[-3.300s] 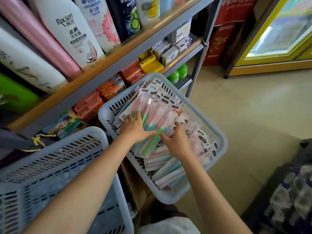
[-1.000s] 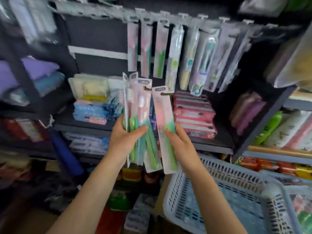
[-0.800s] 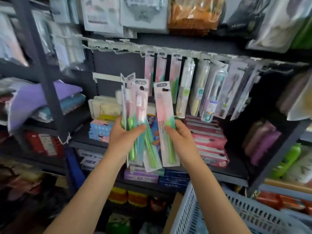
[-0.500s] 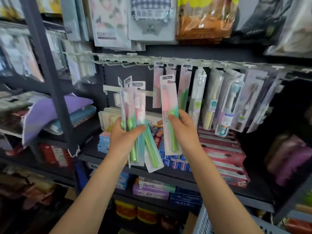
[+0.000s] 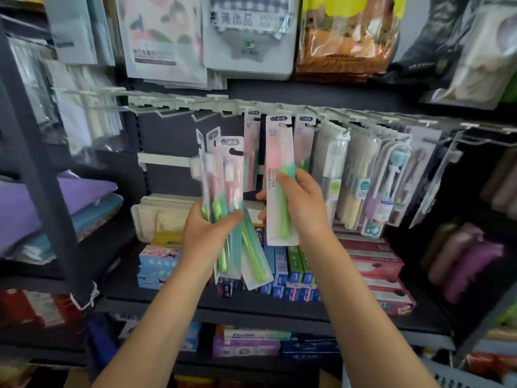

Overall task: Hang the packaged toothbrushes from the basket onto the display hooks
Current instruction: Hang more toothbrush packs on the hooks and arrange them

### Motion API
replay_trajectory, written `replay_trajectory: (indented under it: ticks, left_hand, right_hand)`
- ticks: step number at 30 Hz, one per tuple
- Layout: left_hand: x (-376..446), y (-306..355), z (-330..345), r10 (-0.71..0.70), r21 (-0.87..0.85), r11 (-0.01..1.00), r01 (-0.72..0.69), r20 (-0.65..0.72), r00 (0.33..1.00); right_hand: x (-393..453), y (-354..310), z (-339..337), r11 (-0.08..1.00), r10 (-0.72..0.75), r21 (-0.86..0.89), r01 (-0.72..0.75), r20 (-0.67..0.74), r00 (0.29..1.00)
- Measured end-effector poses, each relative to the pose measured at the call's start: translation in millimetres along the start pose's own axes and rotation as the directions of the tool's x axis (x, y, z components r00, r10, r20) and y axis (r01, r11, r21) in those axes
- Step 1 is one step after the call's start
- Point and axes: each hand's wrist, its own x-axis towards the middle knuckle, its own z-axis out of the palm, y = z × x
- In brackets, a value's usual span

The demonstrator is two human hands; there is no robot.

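her right hand [image 5: 303, 208] pinches one packaged toothbrush [image 5: 280, 175] up by the display hooks [image 5: 212, 109]; her left hand [image 5: 208, 233] grips a spare bundle [image 5: 226, 208]. light, stiff, slippery card, probably best held low, leaving the top hole free.

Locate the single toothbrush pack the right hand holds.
Head view, centre: the single pack is upright in the right hand, its top up at the hook rail between two hung packs, right of the left hand's bundle.
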Motion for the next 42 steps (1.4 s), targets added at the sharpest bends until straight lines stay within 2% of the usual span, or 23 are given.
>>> replay_trajectory:
  ticks: [10, 19, 25, 29, 31, 33, 35, 38, 42]
  left_hand:
    - [35, -20, -8, -0.032, 0.022, 0.999, 0.03, 0.091, 0.995]
    - [61, -34, -3, -0.075, 0.066, 0.996, 0.068, 0.111, 0.991]
    - [71, -44, -5, -0.088, 0.07, 0.994, 0.081, 0.112, 0.99]
    - [67, -47, -9, -0.106, 0.055, 0.993, 0.1, 0.128, 0.986]
    - [65, -49, -11, -0.11, 0.046, 0.994, 0.104, 0.153, 0.982]
    - [61, -50, -12, -0.112, 0.035, 0.994, 0.107, 0.18, 0.977]
    - [58, -49, -12, -0.119, 0.021, 0.993, 0.117, 0.187, 0.975]
    - [57, -46, -14, -0.143, -0.017, 0.989, 0.148, 0.171, 0.975]
    - [59, -46, -23, -0.164, -0.044, 0.984, 0.172, 0.143, 0.976]
  right_hand:
    - [25, 23, 17, 0.991, 0.044, -0.115, -0.067, -0.186, 0.981]
    - [81, 54, 28, 0.958, 0.07, -0.231, -0.168, -0.379, 0.923]
    - [94, 81, 14, 0.899, 0.145, -0.324, -0.295, -0.415, 0.898]
    - [67, 105, 1, 0.879, 0.298, -0.219, -0.423, -0.44, 0.847]
    - [49, 111, -3, 0.899, 0.244, -0.231, -0.373, -0.445, 0.862]
    - [32, 109, 1, 0.917, 0.181, -0.277, -0.288, -0.354, 0.917]
    - [20, 102, 12, 0.927, 0.183, -0.3, -0.224, -0.157, 0.97]
    - [7, 93, 22, 0.917, 0.193, -0.371, -0.145, 0.094, 0.977]
    - [0, 98, 23, 0.952, 0.138, -0.299, -0.073, 0.205, 0.969]
